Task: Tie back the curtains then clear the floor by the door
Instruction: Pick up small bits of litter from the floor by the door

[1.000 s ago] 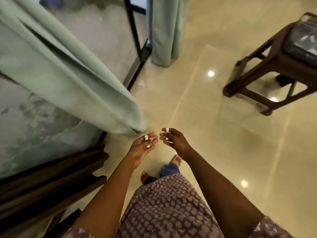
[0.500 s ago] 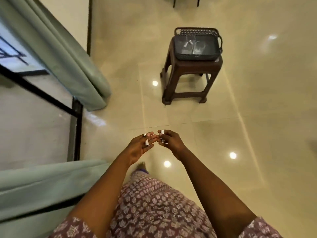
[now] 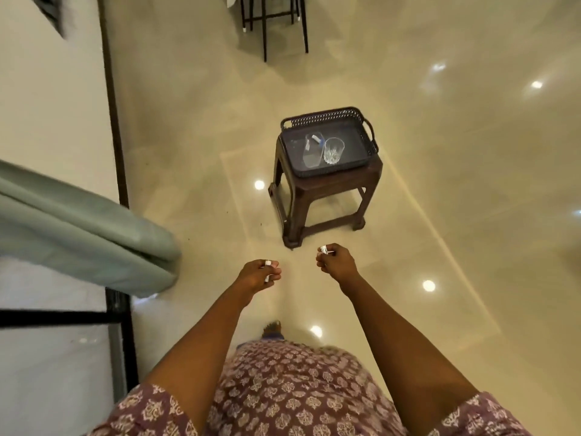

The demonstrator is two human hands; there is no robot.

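Observation:
A pale green curtain (image 3: 94, 240) hangs bunched at the left, in front of the black-framed glass door (image 3: 119, 341). Ahead on the shiny floor stands a brown stool (image 3: 327, 196) bearing a dark tray (image 3: 372, 146). In the tray are an upright cut glass (image 3: 333, 151) and a clear object (image 3: 311, 152) lying on its side. My left hand (image 3: 257, 275) and my right hand (image 3: 336, 262) hang in front of me, short of the stool, fingers loosely curled and holding nothing. Small white bands sit on the fingers.
A cream wall with a dark vertical trim strip (image 3: 114, 121) runs along the left. Black furniture legs (image 3: 273, 23) stand at the far top. Ceiling lights reflect off the glossy beige tile floor (image 3: 456, 215) around the stool.
The view has swung from the curtain and door toward the stool, which is now nearer and centred. My hands, close together before, have moved apart.

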